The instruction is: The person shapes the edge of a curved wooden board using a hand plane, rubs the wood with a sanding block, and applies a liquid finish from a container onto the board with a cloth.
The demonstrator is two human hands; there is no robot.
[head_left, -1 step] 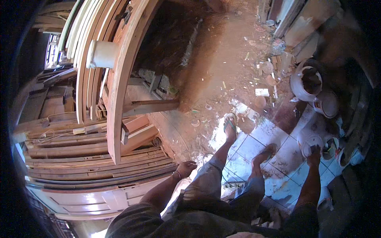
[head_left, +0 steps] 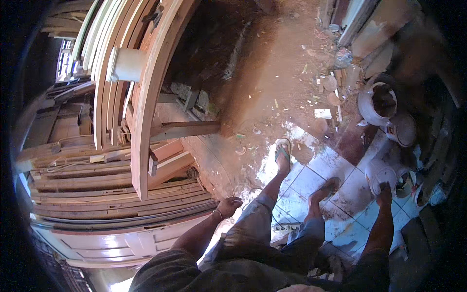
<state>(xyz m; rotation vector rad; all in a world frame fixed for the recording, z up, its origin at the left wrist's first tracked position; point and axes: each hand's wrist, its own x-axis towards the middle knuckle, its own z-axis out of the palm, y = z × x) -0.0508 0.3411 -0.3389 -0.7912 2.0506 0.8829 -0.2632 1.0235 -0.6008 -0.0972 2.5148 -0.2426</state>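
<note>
My right hand (head_left: pixel 384 192) reaches down to a white bucket (head_left: pixel 379 173) on the tiled floor at the right. It overlaps the bucket's near rim, and its fingers are lost in dark shadow, so any grip there does not show. Beside my left knee hangs my left hand (head_left: pixel 227 207), with a thin band at the wrist. Its fingers point loosely to the right with nothing visible in them. Next to the white bucket stand a small pale container (head_left: pixel 404 181) and another tin-like container (head_left: pixel 420 193).
Larger pale buckets (head_left: pixel 377 104) stand farther off at the right. Stacked planks (head_left: pixel 121 204) and a long wooden beam (head_left: pixel 146 112) fill the left, with a white tub (head_left: pixel 127 64) on the timber. Wood scraps and litter (head_left: pixel 322 113) dot the dirt floor beyond my sandalled feet.
</note>
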